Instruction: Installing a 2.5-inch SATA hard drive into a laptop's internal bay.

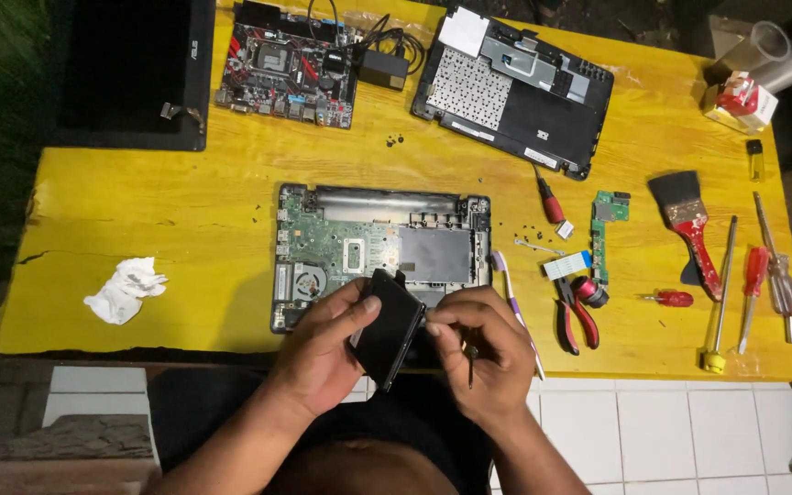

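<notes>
- flat black drive (389,325), slab-shaped, held up off the yellow table (139,211) between both hands, just in front of the near edge of the open laptop base (378,243).
- tilted on edge: long axis running from upper left, by the top corner near the board, down to lower right toward the body; broad dark face turned to the left.
- left hand (323,353) wrapped on the left broad face, thumb laid across the upper part, fingers closed snugly around the slab and bearing its weight.
- right hand (478,353) at the drive's right narrow edge, fingertips pinched tight together against that edge; touching it, not wrapped round it.
- small screwdriver (471,365) tucked in the same right hand, thin shaft poking down below the knuckles; cannot tell whether the tip meets the drive.
- so: drive lying directly left of the right fingertips, and directly right of the left palm; both hands equally close, left as holder, right as the working one at the edge.
- behind the drive, laptop base open with green board, round fan at lower left and a dark empty bay just beyond the drive's top corner.
- purple toothbrush (515,307) lying just right of the right hand, red-handled pliers (575,316) farther right, both apart from the hands.
- crumpled white tissue (126,289) well apart on the left.
- loose black screws scattered above the laptop base, untouched.
</notes>
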